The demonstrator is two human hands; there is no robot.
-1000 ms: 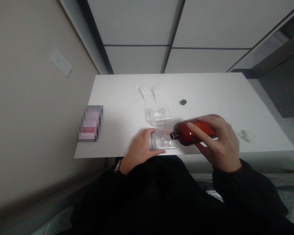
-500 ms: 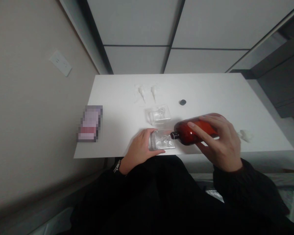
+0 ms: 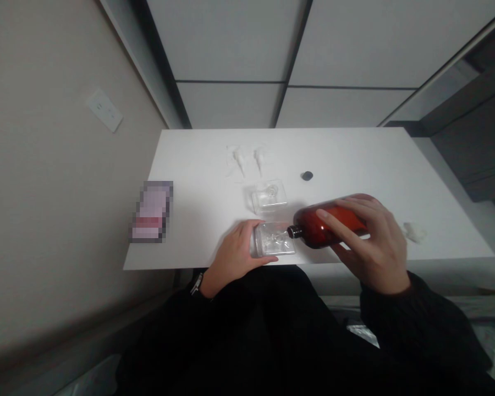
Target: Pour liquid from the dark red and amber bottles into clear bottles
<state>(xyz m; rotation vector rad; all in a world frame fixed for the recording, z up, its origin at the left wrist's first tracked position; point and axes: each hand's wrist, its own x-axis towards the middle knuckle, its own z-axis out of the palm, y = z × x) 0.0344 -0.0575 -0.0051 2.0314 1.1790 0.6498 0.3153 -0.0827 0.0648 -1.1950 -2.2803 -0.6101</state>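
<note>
My right hand (image 3: pixel 369 245) is wrapped round a large amber bottle (image 3: pixel 328 223) tipped on its side, its dark neck pointing left over the mouth of a small clear bottle (image 3: pixel 274 238). My left hand (image 3: pixel 235 254) grips that clear bottle near the front edge of the white table (image 3: pixel 355 159). A second clear bottle (image 3: pixel 269 194) stands just behind it, untouched.
Two white pump tops (image 3: pixel 247 158) lie farther back on the table. A small dark cap (image 3: pixel 307 176) sits to their right. A crumpled white scrap (image 3: pixel 414 232) lies at the right front. A blurred pink and white object (image 3: pixel 152 212) is at the left edge, against the wall.
Both hands and both bottles keep nearly the same pose. The whole scene sits slightly lower in view, from a small head movement.
</note>
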